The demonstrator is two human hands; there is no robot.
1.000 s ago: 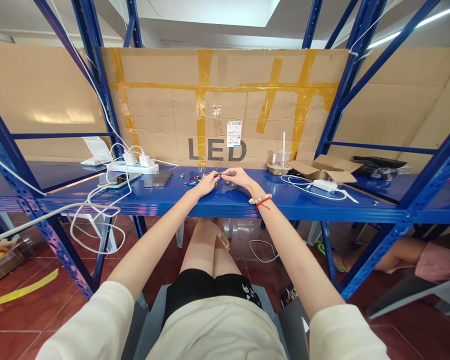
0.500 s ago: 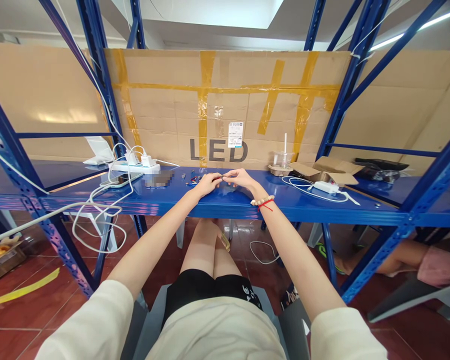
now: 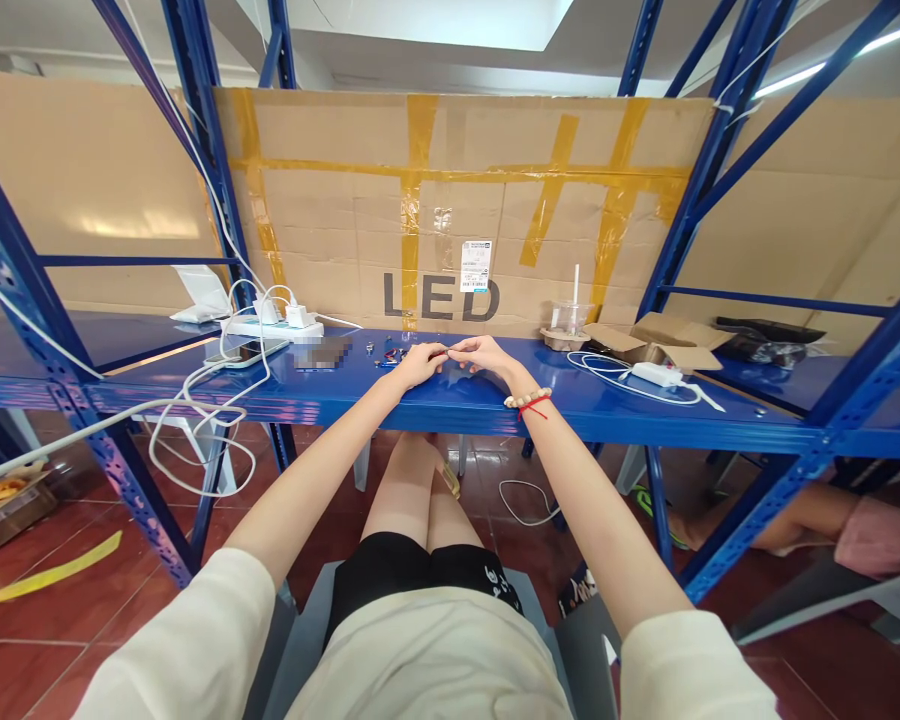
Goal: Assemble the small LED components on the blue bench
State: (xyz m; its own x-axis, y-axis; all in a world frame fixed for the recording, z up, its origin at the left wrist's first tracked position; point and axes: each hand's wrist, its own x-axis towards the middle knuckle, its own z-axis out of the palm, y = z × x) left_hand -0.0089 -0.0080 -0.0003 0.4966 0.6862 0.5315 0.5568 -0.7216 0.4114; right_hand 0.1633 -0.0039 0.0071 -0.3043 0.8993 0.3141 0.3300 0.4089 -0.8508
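Note:
Over the blue metal shelf (image 3: 480,405), my left hand (image 3: 421,365) and my right hand (image 3: 483,354) meet fingertip to fingertip. Both are closed in a pinch around something small and dark between them, too tiny to name. A beaded bracelet with a red string (image 3: 529,400) circles my right wrist. Just left of my left hand lie several small loose parts (image 3: 391,357), some blue and some metallic; their kind cannot be made out.
A white power strip (image 3: 270,328) with plugs and looping cables stands on the left, beside a phone (image 3: 244,352). To the right are a plastic cup with a straw (image 3: 570,318), a white adapter (image 3: 655,374) with cable, and an open cardboard box (image 3: 667,340). Blue posts flank both sides.
My view has shifted slightly. The hands stay together in the same place, with only small finger movement.

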